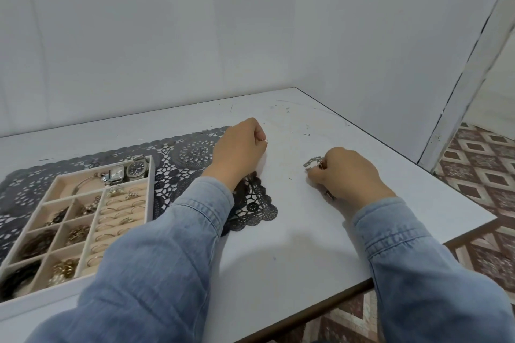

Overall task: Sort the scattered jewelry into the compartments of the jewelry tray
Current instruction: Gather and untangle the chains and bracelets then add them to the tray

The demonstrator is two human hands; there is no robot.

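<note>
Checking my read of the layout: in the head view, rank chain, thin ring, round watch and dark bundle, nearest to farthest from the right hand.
1. chain, held in the right hand.
2. thin ring, pinched by the left hand, mid-table.
3. round watch, far end of the tray, left.
4. dark bundle, tray's near-left corner.

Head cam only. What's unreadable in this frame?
Head view, all items:
- Silver chain: mostly inside the curled right hand; type and length unclear.
- Thin ring pinched by the left hand: too small for detail.
- Jewelry tray: near right corner hidden by the left sleeve; near left corner cut by the frame edge.
- Small compartments' contents: blurred heaps.
</note>
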